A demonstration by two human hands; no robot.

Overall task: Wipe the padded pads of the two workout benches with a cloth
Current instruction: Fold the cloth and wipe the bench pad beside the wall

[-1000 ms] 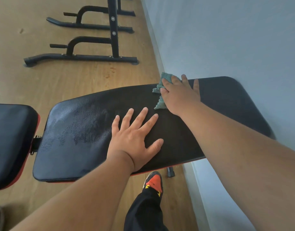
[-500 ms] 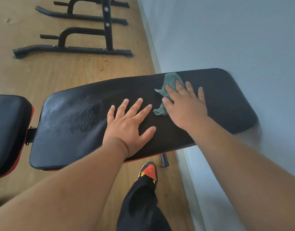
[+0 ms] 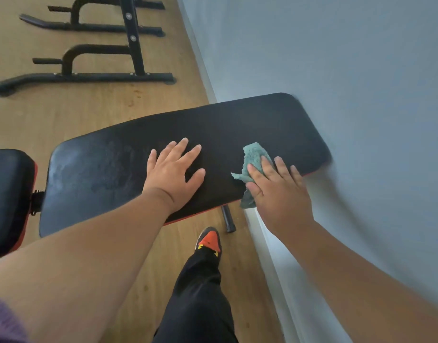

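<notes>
A long black padded back pad (image 3: 237, 129) with a red underside stretches across the middle, its right end against the wall. A damp, dull patch covers its left half. My left hand (image 3: 174, 174) lies flat on the pad's middle with the fingers spread. My right hand (image 3: 277, 191) presses a teal cloth (image 3: 253, 157) onto the pad's near right edge with straight fingers; part of the cloth hangs over the edge. A second black pad (image 3: 7, 194), the seat, sits at the far left, joined by a metal hinge.
A pale blue wall (image 3: 336, 58) rises close on the right. Black steel frames of a rack (image 3: 89, 75) stand on the wooden floor behind the bench. My leg in black trousers and an orange shoe (image 3: 209, 240) stands below the pad, beside a black bench foot (image 3: 227, 219).
My right hand has dragged the cloth from the pad's far edge across to its near right edge. My left hand has stayed flat on the pad's middle.
</notes>
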